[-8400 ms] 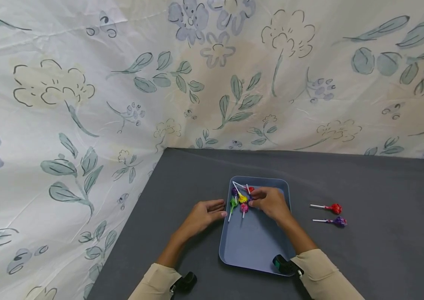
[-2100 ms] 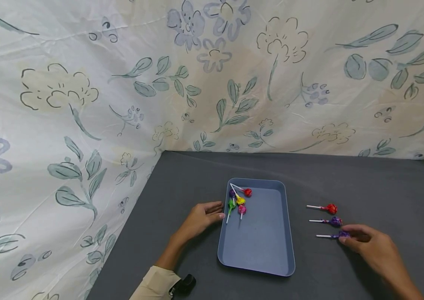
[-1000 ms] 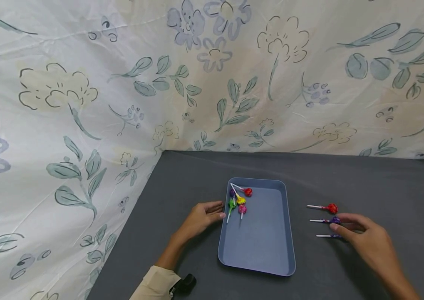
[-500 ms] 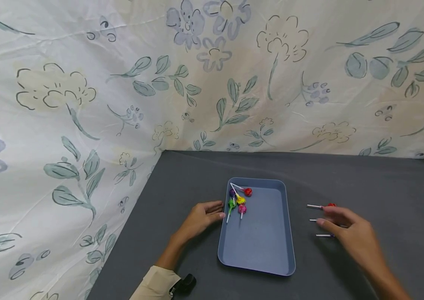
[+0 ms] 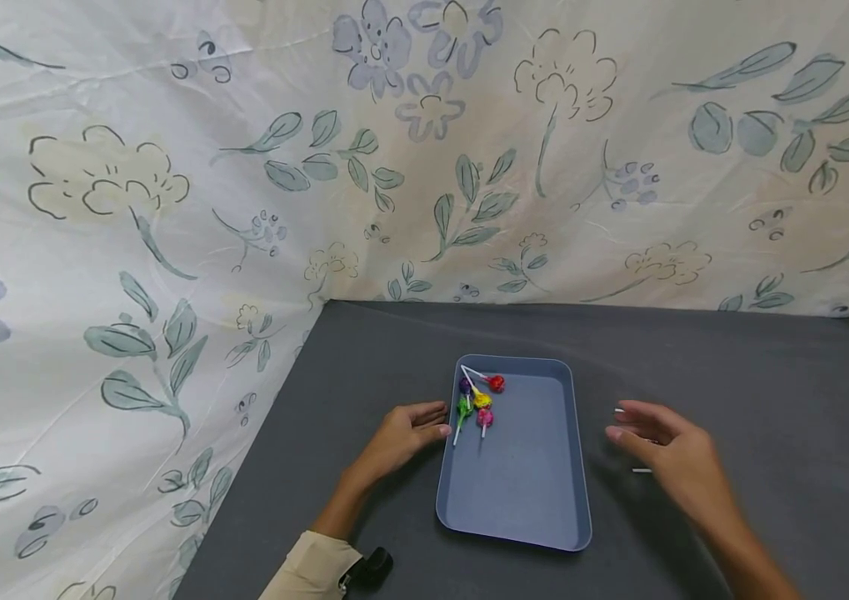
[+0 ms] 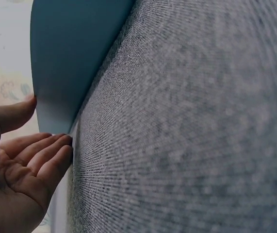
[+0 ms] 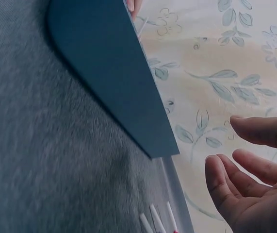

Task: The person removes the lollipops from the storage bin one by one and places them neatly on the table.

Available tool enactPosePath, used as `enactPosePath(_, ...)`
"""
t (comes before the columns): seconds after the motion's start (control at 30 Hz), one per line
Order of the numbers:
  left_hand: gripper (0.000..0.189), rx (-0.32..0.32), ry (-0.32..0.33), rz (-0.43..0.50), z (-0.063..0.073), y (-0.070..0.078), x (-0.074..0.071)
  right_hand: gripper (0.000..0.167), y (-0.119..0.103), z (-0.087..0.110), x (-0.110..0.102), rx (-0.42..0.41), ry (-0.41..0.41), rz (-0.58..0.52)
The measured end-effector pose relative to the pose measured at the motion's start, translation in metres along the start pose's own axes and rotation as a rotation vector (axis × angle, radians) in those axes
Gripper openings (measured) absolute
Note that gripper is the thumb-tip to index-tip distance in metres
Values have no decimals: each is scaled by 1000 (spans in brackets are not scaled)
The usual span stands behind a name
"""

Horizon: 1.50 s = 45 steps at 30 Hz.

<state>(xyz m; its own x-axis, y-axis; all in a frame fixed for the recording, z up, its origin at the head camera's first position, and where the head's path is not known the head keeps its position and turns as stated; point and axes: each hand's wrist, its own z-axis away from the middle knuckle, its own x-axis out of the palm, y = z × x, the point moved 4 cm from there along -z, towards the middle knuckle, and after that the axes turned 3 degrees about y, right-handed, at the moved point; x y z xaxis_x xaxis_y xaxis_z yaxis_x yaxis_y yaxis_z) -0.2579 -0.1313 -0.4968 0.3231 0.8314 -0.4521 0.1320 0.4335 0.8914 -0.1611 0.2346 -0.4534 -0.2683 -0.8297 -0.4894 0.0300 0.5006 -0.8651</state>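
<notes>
My left hand (image 5: 400,435) touches the left rim of the blue tray (image 5: 517,492), its fingers fairly straight; in the left wrist view, thumb and fingertips meet the tray wall (image 6: 75,53). Several wrapped lollipops lie at the tray's upper left: a red one (image 5: 496,384), a yellow one (image 5: 482,401), a pink one (image 5: 486,418), a green one (image 5: 464,408) and a dark purple one (image 5: 465,387). My right hand (image 5: 675,454) hovers right of the tray, loosely bent and holding nothing. It hides most of three lollipops on the table; their white sticks (image 7: 158,218) show in the right wrist view.
A dark grey cloth (image 5: 387,350) covers the table around the tray. Behind and to the left hangs a pale floral curtain (image 5: 424,208). A black wrist camera (image 5: 372,568) sits at the left sleeve.
A purple lollipop from the tray now lies on the table as the third in the right-hand column. Since then my emptied right hand has moved left towards the tray. The left hand stays put.
</notes>
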Motion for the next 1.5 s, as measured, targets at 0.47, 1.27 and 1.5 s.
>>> enactPosePath(0.47,56,6,3,-5,0,0,-2,51,-18,-13,20,7,-41,-175)
enactPosePath(1.27,55,4,-2,6,-1,-2,-1,47,-46,-38,52,45,-59,-232)
enactPosePath(1.5,55,13,-5,30,-1,-3,0,48,-51,-43,61,49,-52,-238)
